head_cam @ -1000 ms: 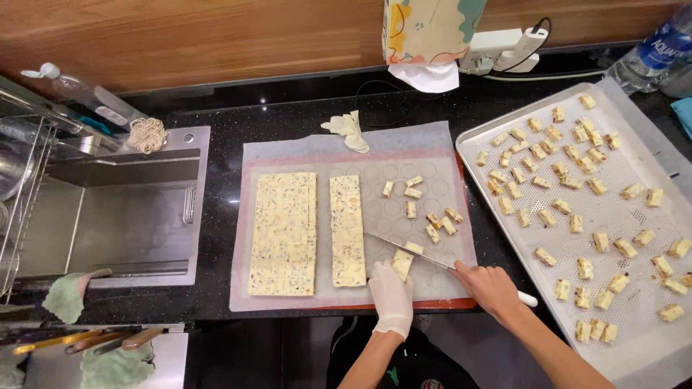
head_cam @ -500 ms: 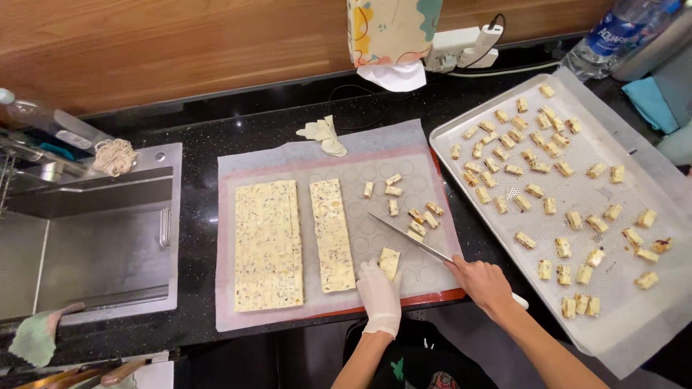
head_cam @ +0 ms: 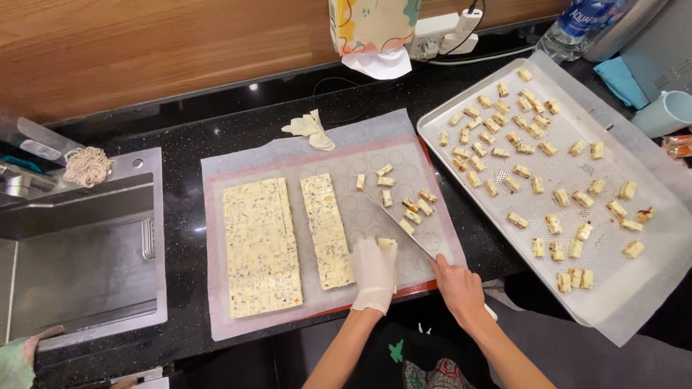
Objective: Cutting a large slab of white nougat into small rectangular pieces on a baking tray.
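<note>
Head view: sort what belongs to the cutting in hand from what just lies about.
In use: knife in the bare right hand; gloved left hand on the strip being cut; narrow slab; wide slab; cut pieces; baking mat; tray.

Lying about: spare glove, sink, scrubber, bottle, cup.

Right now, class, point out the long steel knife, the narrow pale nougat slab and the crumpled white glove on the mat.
long steel knife [head_cam: 398, 220], head view, mid-blade.
narrow pale nougat slab [head_cam: 326, 229], head view, centre.
crumpled white glove [head_cam: 310, 128], head view, middle.
</note>
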